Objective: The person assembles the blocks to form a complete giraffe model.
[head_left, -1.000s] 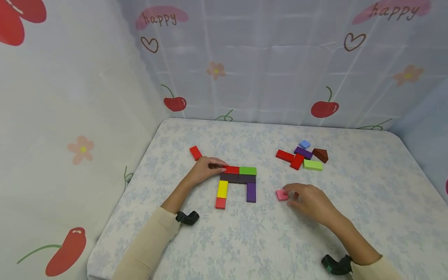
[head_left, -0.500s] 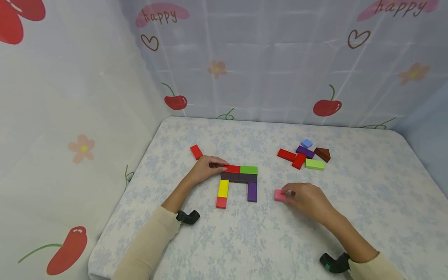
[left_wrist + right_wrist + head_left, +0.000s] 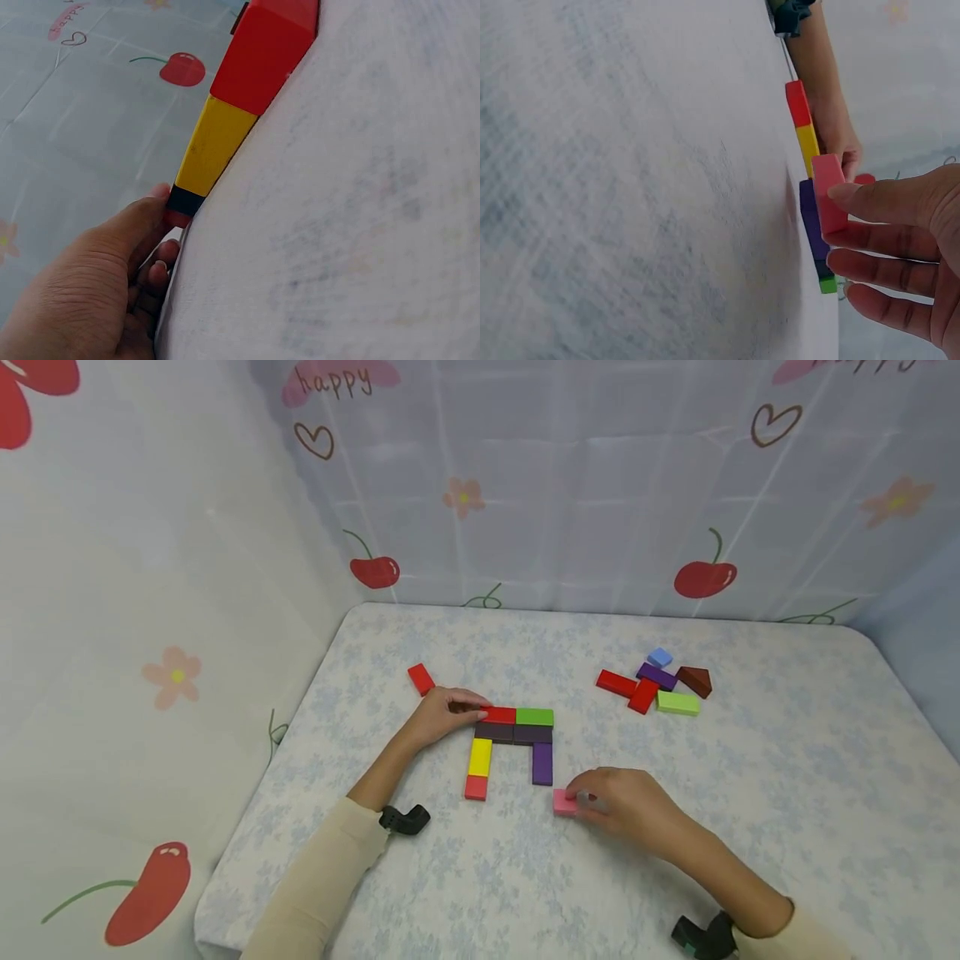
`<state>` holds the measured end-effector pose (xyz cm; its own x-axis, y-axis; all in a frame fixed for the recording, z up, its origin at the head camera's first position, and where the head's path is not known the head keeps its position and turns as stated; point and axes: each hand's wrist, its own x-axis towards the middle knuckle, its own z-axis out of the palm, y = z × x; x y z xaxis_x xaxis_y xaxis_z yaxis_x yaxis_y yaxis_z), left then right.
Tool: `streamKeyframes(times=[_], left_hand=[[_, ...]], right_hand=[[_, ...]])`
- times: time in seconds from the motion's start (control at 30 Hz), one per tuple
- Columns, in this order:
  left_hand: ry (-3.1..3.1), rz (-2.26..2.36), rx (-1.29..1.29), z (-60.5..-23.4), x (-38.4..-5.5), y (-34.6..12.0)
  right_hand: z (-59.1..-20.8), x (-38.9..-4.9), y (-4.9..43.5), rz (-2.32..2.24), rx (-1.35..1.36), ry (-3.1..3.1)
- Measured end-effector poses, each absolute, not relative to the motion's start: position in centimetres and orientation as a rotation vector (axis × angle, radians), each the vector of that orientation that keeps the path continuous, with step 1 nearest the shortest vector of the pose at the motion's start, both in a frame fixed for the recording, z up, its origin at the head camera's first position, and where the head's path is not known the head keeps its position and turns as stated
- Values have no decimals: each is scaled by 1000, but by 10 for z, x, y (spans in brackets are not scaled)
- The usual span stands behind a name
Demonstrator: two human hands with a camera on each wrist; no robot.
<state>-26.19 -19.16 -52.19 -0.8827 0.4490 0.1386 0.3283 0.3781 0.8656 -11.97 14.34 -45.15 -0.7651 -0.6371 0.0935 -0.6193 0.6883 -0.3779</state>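
On the table lies a flat arrangement of blocks. Its top row is a red block (image 3: 498, 716) and a green block (image 3: 535, 717); below are two dark blocks (image 3: 494, 732). A yellow block (image 3: 480, 757) with a light red block (image 3: 476, 787) under it runs down the left, a purple block (image 3: 542, 764) down the right. My left hand (image 3: 442, 717) pinches the left end of the top-row red block with thumb and fingertips. My right hand (image 3: 630, 806) pinches a pink block (image 3: 829, 193), raised off the cloth, just below and right of the purple block.
A loose red block (image 3: 422, 678) lies behind my left hand. At the back right several blocks sit grouped, among them a light green block (image 3: 677, 703), a brown triangular block (image 3: 694, 680) and a blue block (image 3: 660, 657). Printed curtains (image 3: 570, 485) stand behind the table.
My right hand has carried the pink block left and toward me, close to the purple block's lower end. The left hand stays at the red block. The head view has shifted slightly.
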Motion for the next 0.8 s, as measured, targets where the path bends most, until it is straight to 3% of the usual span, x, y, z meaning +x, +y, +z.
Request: streamKeyframes(times=[0.8], left_hand=[[2488, 1544, 708, -521, -263, -192]], right_hand=[[-464, -109, 118, -589, -1148, 2753]])
